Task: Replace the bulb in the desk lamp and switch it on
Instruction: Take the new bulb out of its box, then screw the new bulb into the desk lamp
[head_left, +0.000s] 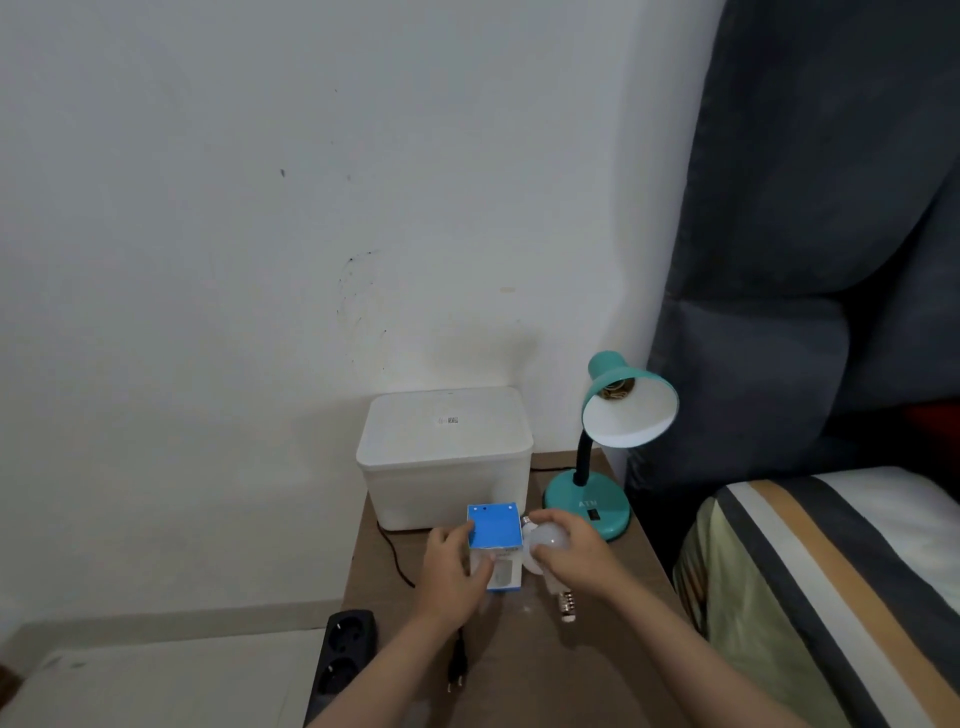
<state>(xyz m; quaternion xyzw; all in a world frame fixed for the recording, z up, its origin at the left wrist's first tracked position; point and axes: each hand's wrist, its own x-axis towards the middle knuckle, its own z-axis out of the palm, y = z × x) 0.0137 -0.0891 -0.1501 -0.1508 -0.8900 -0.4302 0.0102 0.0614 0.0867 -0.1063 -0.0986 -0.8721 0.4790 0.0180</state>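
Note:
The teal desk lamp stands at the back right of the wooden bedside table. Its white-lined shade faces me, and the socket inside looks empty. My left hand grips a blue and white bulb box standing on the table. My right hand is closed around a white bulb whose screw base points toward the box. A second bulb lies under that hand, with only its screw base showing clearly.
A white lidded plastic box stands at the back left of the table. The lamp's black cord and plug lie on the table near its front left edge. A black power strip sits on the floor at the left. A bed borders the right side.

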